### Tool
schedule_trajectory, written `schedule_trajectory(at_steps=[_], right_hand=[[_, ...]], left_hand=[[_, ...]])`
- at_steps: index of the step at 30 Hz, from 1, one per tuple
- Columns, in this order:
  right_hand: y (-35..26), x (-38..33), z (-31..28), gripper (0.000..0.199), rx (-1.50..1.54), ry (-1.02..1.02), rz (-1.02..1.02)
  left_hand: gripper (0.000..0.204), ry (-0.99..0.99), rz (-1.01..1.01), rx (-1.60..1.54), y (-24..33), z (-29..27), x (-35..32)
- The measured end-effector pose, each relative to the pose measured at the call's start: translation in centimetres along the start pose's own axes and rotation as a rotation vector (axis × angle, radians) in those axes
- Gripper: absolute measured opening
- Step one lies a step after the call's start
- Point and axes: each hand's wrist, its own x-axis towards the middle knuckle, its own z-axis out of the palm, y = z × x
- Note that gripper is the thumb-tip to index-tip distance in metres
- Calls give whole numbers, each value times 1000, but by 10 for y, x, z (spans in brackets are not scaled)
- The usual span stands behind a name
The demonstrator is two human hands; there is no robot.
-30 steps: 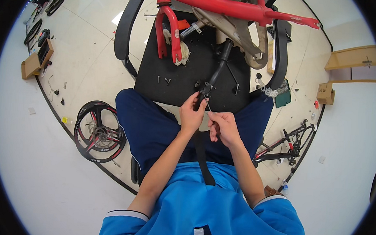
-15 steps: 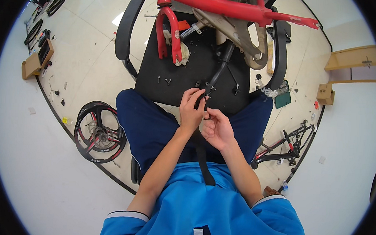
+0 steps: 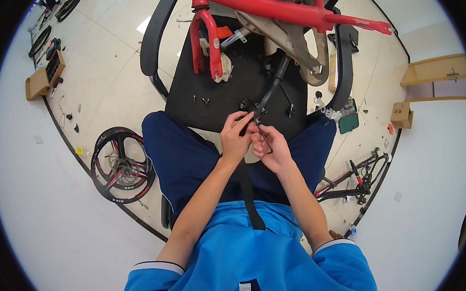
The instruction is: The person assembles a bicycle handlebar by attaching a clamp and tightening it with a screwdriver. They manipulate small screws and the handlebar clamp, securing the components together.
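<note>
A black tube like a seat post point(image 3: 274, 87) lies on the black chair seat point(image 3: 185, 98), its small clamp end toward me. My left hand point(image 3: 235, 139) is closed at that clamp end, fingertips pinched on a small dark part that they mostly hide. Between the fingers of my right hand point(image 3: 273, 149) is a thin black L-shaped hex key point(image 3: 266, 136), its short bent end toward my palm. The key's far tip reaches the clamp; whether it sits in a bolt cannot be seen. Small bolts point(image 3: 206, 101) lie on the seat to the left.
A red bicycle frame point(image 3: 266, 9) with its fork rests across the chair, above the tube. Chair armrests point(image 3: 153, 38) rise on both sides. On the floor are a black wheel point(image 3: 122, 166) at left, another frame point(image 3: 355, 178) at right and a green case point(image 3: 349, 121).
The hex key in my right hand has swung into plain view, now slanting down from the clamp. My right hand has opened out slightly; my left stays at the clamp.
</note>
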Motion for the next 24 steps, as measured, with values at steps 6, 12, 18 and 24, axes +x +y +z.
schedule_trajectory(at_steps=[6,12,18,24], right_hand=[[-5,9,-10,30,46,-92,92],[-7,9,-5,24,107,-27,90],[1,9,-12,20,213,14,125],[4,9,-19,20,147,13,148]], left_hand=[[54,-21,40,-39,-3,-3,0],[53,-43,40,-22,-3,-4,-2],[38,-1,36,-43,-3,-2,1],[38,-28,63,-34,-7,-5,1]])
